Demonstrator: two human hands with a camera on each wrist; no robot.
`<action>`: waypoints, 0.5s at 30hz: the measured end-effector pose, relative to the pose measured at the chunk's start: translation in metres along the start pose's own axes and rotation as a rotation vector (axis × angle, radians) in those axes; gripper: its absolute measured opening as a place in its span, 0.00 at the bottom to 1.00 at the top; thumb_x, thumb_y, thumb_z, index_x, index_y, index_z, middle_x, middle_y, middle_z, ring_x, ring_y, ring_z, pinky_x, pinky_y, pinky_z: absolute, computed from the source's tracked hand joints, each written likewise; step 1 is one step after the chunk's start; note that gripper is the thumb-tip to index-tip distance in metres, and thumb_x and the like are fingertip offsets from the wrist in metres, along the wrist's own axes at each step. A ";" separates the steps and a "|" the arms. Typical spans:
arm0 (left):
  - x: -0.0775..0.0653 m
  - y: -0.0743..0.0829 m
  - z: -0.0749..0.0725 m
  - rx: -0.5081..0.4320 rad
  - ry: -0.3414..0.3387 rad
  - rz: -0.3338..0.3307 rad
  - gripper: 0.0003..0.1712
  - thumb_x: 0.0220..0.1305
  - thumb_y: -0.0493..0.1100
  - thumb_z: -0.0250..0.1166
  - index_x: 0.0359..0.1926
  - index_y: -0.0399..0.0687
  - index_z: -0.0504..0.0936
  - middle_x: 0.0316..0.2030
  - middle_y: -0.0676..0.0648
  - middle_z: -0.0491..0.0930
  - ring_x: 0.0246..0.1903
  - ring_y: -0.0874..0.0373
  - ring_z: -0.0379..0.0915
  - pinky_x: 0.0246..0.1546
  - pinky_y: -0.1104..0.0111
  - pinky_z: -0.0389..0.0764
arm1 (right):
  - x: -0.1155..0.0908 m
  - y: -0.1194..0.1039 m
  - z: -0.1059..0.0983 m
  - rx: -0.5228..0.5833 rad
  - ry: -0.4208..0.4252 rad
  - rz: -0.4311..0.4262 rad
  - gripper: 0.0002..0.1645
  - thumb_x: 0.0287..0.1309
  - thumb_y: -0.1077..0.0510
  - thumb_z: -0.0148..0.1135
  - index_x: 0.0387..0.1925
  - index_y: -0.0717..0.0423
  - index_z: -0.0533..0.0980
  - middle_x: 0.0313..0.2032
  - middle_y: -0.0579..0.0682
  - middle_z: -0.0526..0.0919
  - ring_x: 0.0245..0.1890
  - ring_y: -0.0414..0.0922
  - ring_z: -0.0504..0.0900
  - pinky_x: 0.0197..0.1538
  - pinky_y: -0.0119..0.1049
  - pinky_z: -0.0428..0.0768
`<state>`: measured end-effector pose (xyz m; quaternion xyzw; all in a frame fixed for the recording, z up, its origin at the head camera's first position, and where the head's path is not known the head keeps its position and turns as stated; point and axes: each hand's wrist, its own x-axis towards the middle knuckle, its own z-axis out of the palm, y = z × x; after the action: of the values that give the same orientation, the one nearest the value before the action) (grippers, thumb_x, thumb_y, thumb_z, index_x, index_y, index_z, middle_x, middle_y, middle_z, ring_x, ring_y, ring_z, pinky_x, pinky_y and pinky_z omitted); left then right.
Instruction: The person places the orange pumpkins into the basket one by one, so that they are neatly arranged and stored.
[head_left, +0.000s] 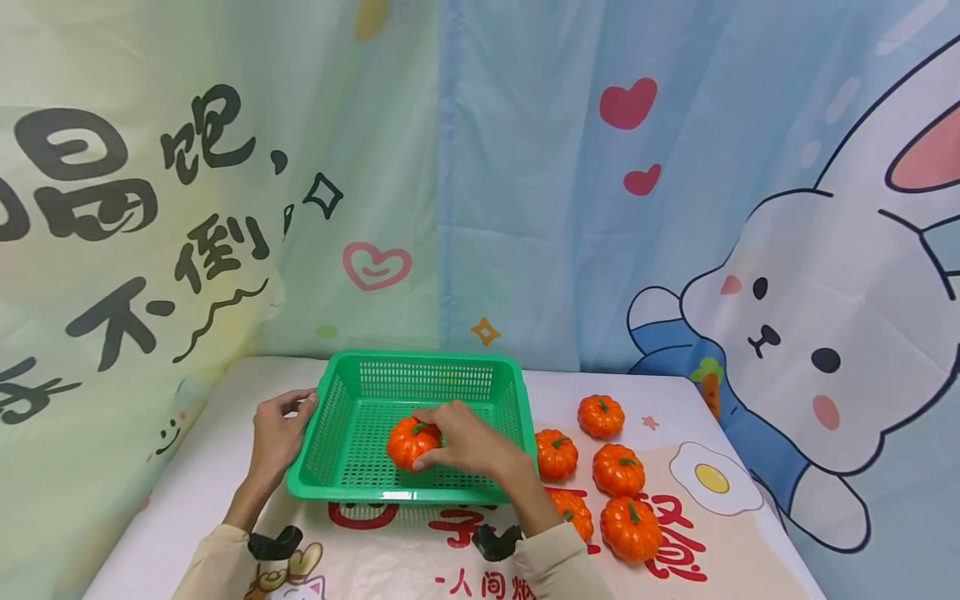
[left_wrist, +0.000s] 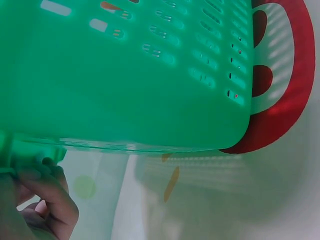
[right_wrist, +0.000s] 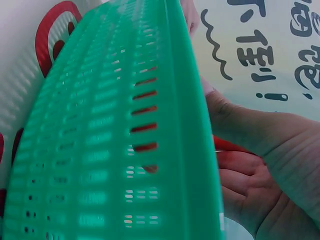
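A green plastic basket point(head_left: 423, 358) with slotted walls stands on the table. My left hand point(head_left: 279, 433) grips its left rim, fingers curled at the edge; in the left wrist view that hand point(left_wrist: 47, 205) shows at the lower left by the green rim. Inside the basket, my right hand point(head_left: 472, 446) holds a small orange pumpkin point(head_left: 405, 446) with a green stem, thumb on the near side and fingers over the top. In the right wrist view the basket's wall point(right_wrist: 195, 150) hides most of the pumpkin and the fingertips of the right hand point(right_wrist: 265, 165).
Several more orange pumpkins point(head_left: 618, 470) sit on the table right of the basket, the nearest pumpkin point(head_left: 556, 456) close by its wall. A printed cloth point(head_left: 720, 533) covers the tabletop. Patterned curtains point(head_left: 510, 167) hang behind and at the left.
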<state>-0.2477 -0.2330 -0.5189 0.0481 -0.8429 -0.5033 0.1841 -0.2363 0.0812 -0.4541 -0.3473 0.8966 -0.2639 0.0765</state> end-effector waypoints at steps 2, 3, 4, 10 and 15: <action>0.000 -0.001 0.000 -0.001 -0.001 0.000 0.18 0.82 0.41 0.63 0.59 0.32 0.88 0.44 0.29 0.89 0.24 0.71 0.79 0.26 0.76 0.79 | 0.001 -0.002 0.002 -0.003 -0.001 0.005 0.44 0.62 0.50 0.82 0.75 0.59 0.76 0.62 0.51 0.89 0.51 0.39 0.82 0.52 0.25 0.83; 0.000 -0.001 0.000 -0.002 -0.003 -0.003 0.18 0.82 0.41 0.63 0.59 0.32 0.88 0.45 0.29 0.89 0.24 0.71 0.79 0.27 0.76 0.79 | 0.001 -0.002 0.004 -0.007 -0.002 0.006 0.44 0.62 0.49 0.82 0.75 0.59 0.76 0.62 0.51 0.89 0.53 0.40 0.81 0.53 0.27 0.83; 0.000 -0.001 0.000 -0.005 -0.004 -0.005 0.18 0.82 0.42 0.63 0.59 0.32 0.88 0.45 0.29 0.89 0.24 0.71 0.79 0.27 0.76 0.79 | 0.002 -0.003 0.005 -0.006 -0.004 0.008 0.44 0.62 0.49 0.82 0.75 0.59 0.76 0.62 0.51 0.89 0.54 0.42 0.81 0.55 0.28 0.84; 0.000 0.001 -0.001 -0.026 -0.006 -0.013 0.18 0.81 0.43 0.64 0.59 0.33 0.89 0.46 0.28 0.89 0.24 0.71 0.78 0.26 0.77 0.78 | 0.004 -0.007 0.010 0.024 -0.019 0.025 0.45 0.62 0.49 0.81 0.75 0.59 0.75 0.66 0.51 0.87 0.57 0.44 0.78 0.60 0.32 0.83; 0.000 0.001 -0.001 -0.023 -0.009 -0.015 0.19 0.81 0.43 0.64 0.60 0.32 0.88 0.46 0.28 0.89 0.24 0.71 0.78 0.26 0.77 0.78 | 0.008 -0.010 0.013 0.025 -0.025 0.011 0.45 0.61 0.48 0.82 0.75 0.58 0.76 0.66 0.50 0.87 0.54 0.39 0.79 0.57 0.28 0.82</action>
<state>-0.2472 -0.2328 -0.5174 0.0500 -0.8375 -0.5145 0.1772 -0.2326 0.0640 -0.4590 -0.3445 0.8942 -0.2702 0.0935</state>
